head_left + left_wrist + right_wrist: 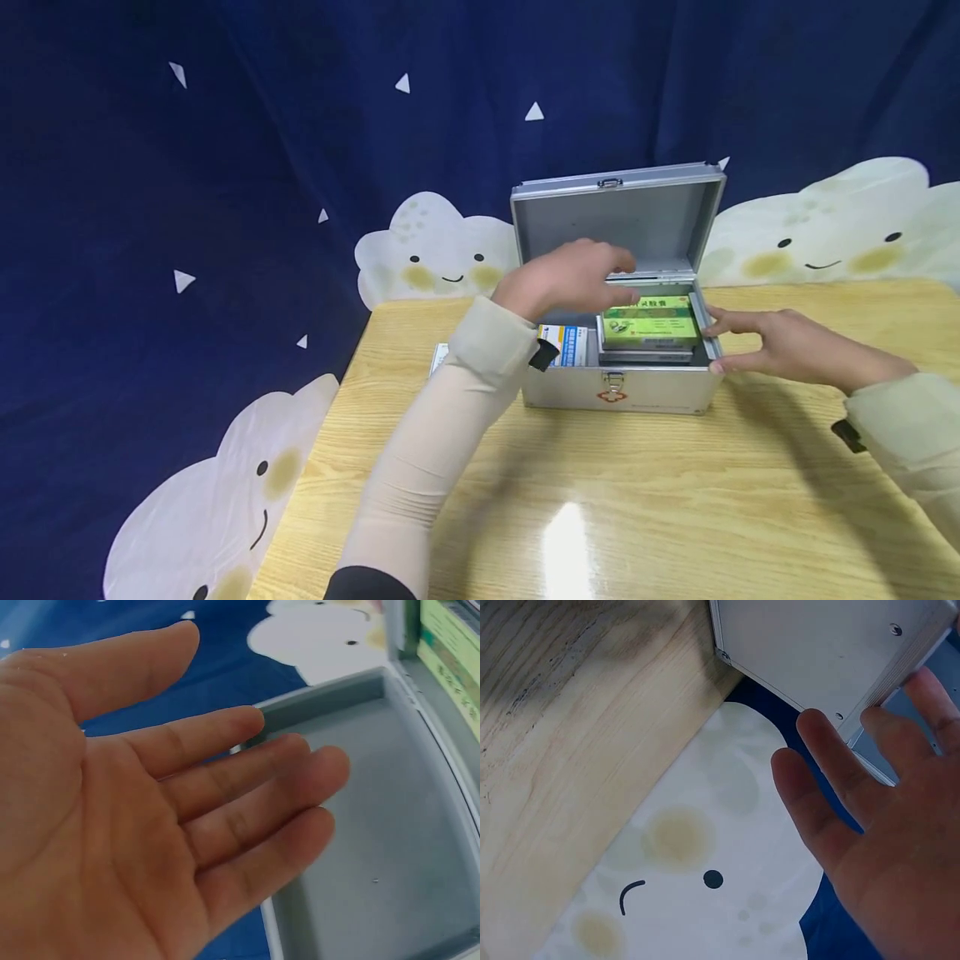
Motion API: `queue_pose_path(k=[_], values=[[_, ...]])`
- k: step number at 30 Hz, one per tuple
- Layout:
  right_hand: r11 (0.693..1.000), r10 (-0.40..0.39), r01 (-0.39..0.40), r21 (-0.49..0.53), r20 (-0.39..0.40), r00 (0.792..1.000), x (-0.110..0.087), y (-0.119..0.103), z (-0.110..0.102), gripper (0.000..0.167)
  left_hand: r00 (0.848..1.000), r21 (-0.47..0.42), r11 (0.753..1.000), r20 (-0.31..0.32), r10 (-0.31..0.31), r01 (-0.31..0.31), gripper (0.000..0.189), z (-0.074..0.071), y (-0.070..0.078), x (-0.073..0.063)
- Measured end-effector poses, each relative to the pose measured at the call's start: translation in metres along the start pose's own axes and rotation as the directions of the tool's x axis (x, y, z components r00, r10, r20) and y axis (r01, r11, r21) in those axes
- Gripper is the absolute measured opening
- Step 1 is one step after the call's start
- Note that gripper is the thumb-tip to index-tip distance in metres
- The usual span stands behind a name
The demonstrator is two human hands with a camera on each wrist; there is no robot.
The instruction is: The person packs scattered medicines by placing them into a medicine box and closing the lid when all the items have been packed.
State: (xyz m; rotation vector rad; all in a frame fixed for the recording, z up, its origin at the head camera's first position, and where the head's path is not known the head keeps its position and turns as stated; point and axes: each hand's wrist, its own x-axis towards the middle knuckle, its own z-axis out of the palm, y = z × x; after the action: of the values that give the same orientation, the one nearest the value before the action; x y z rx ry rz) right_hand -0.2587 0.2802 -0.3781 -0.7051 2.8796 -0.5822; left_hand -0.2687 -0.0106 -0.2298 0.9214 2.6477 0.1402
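Observation:
A silver first-aid case (555, 393) stands on the table with its lid (637, 221) raised. Inside, on the right, a green medicine box (652, 333) lies on top of white boxes (647, 357). A blue, white and orange medicine box (574, 343) is at the case's left. My left hand (570, 277) hovers over the case, in front of the lid, holding nothing; its fingers are extended in the left wrist view. With fingertips and thumb, my right hand (787, 343) touches the rim and right wall of the case. Its fingers look fairly straight in the right wrist view.
A wooden table (675, 500) carries the case near its back edge. Part of a white box (438, 357) shows on the table behind my left sleeve. Dark blue curtain (300, 125) with white cloud faces hangs behind and to the left.

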Motion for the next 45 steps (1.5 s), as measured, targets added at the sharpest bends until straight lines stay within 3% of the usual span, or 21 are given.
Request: queue_pose_path(k=[4, 7, 9, 13, 16, 20, 23, 30, 33, 38, 41, 45], values=[[1.000, 0.007, -0.007, -0.009, -0.002, 1.000, 0.000, 0.001, -0.001, 0.061, 0.997, -0.018, 0.999, -0.074, 0.035, -0.037, 0.052, 0.000, 0.004, -0.016], [1.000, 0.009, -0.010, -0.016, -0.008, 1.000, 0.000, 0.001, -0.001, 0.064, 0.984, -0.059, 0.996, -0.168, 0.054, -0.065, 0.059, 0.002, 0.000, -0.032], [1.000, 0.006, -0.006, -0.017, -0.012, 1.000, 0.000, 0.001, -0.001, 0.063, 0.964, -0.109, 0.990, -0.259, 0.060, -0.091, 0.064, 0.002, -0.007, -0.046], [1.000, -0.004, 0.003, -0.015, -0.011, 1.000, -0.001, -0.001, -0.001, 0.061, 0.905, -0.239, 0.966, -0.426, -0.014, -0.098, 0.066, 0.002, -0.030, -0.076], [1.000, -0.006, 0.006, -0.013, -0.007, 1.000, 0.001, -0.003, -0.001, 0.061, 0.878, -0.309, 0.950, -0.463, -0.123, -0.031, 0.063, 0.006, -0.048, -0.095], [1.000, 0.010, -0.010, -0.001, 0.013, 1.000, 0.006, -0.007, -0.002, 0.067, 0.862, -0.336, 0.937, -0.445, -0.242, 0.090, 0.058, 0.022, -0.073, -0.110], [1.000, 0.025, -0.026, 0.009, 0.035, 0.999, 0.007, -0.008, -0.003, 0.068, 0.862, -0.316, 0.933, -0.411, -0.297, 0.171, 0.055, 0.042, -0.092, -0.110], [0.999, 0.031, -0.032, 0.028, 0.030, 0.999, -0.003, -0.005, 0.001, 0.061, 0.907, -0.219, 0.938, -0.270, -0.322, 0.268, 0.054, 0.103, -0.137, -0.090], [0.999, 0.036, -0.037, 0.037, 0.032, 0.999, -0.003, -0.005, 0.002, 0.062, 0.905, -0.226, 0.919, -0.211, -0.369, 0.322, 0.056, 0.123, -0.153, -0.084], [0.999, 0.038, -0.039, 0.031, 0.033, 0.999, -0.003, -0.004, 0.003, 0.063, 0.903, -0.231, 0.899, -0.132, -0.408, 0.372, 0.065, 0.145, -0.167, -0.079], [0.999, 0.039, -0.040, 0.028, 0.036, 0.999, -0.004, -0.003, 0.003, 0.063, 0.912, -0.218, 0.903, -0.096, -0.398, 0.371, 0.078, 0.155, -0.169, -0.075], [0.999, 0.041, -0.042, 0.034, 0.041, 0.998, -0.003, -0.005, 0.002, 0.065, 0.915, -0.172, 0.912, -0.097, -0.392, 0.372, 0.093, 0.160, -0.168, -0.069]])
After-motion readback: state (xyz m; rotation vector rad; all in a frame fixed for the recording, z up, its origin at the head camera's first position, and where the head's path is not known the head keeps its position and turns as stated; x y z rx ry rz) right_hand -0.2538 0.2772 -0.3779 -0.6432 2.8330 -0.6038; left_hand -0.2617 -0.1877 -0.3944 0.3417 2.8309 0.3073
